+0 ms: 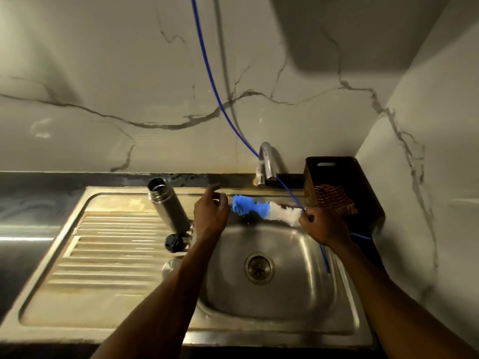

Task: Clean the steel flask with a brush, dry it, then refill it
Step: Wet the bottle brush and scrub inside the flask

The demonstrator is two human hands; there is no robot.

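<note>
Over the sink: brush held, flask waiting open

On the draining board at the left, the steel flask (168, 204) stands uncapped, its black cap (174, 243) just in front. Beside it the left hand (210, 213) hovers with loosely curled fingers, holding nothing. Above the sink basin (290, 294), the blue-and-white brush (261, 209) lies level, its handle end gripped by the right hand (324, 228), near the tap (268, 161) and wicker basket (334, 182)

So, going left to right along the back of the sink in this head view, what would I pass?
Steel flask → left hand → brush → right hand gripping its handle → dark basket.
</note>
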